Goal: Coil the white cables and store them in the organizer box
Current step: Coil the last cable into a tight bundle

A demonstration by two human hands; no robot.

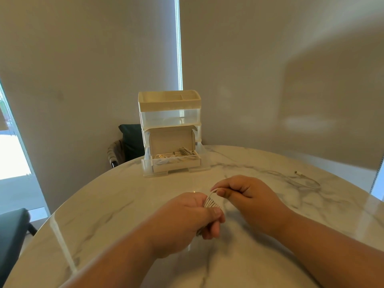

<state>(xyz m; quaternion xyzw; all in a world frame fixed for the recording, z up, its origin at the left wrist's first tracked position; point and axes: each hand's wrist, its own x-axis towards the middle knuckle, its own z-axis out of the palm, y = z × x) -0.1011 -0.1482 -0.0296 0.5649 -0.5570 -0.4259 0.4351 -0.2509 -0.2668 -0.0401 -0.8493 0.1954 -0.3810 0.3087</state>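
My left hand point(187, 221) is closed around a bundle of white cable point(211, 202), thumb pressed over the loops where they fan out of my fist. My right hand point(245, 196), just beside it, pinches the top strand between thumb and curled fingers. Both hover over the marble table point(116, 204), on the near side of the organizer box point(170, 132). That box stands at the table's far edge with its lowest drawer point(176, 161) pulled out (coiled cables already lie in it). Right of the box, well apart from it, a loose cable point(299, 179) lies on the marble.
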